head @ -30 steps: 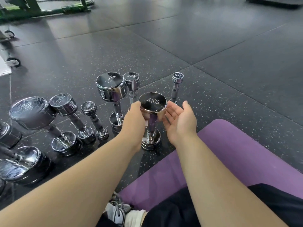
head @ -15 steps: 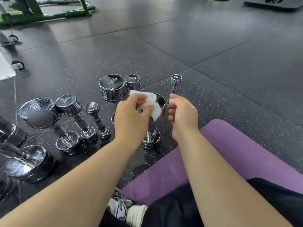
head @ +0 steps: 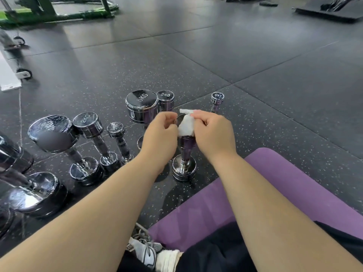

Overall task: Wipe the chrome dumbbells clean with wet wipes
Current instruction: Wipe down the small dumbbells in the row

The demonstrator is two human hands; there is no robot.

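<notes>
A chrome 4KG dumbbell point(head: 184, 168) stands upright on the dark rubber floor just in front of me. Its top head is mostly hidden behind my hands and a white wet wipe point(head: 186, 125). My left hand point(head: 160, 134) and my right hand point(head: 214, 132) are curled on either side of the wipe, just above the dumbbell's head. Each hand pinches an edge of the wipe. Behind stand a 5KG dumbbell point(head: 142, 106), a 2KG dumbbell point(head: 165, 99) and a small 1KG dumbbell point(head: 217, 98), all upright.
Several more chrome dumbbells point(head: 88, 124) stand in a row at the left. I sit on a purple mat point(head: 294, 183), with my shoe point(head: 145, 250) below. A green frame point(head: 59, 14) and a white wheeled stand point(head: 11, 77) are far left.
A second ago both hands were beside the bare 4KG head. The left hand then brought the wipe over it, and now the right hand has taken hold of the wipe too.
</notes>
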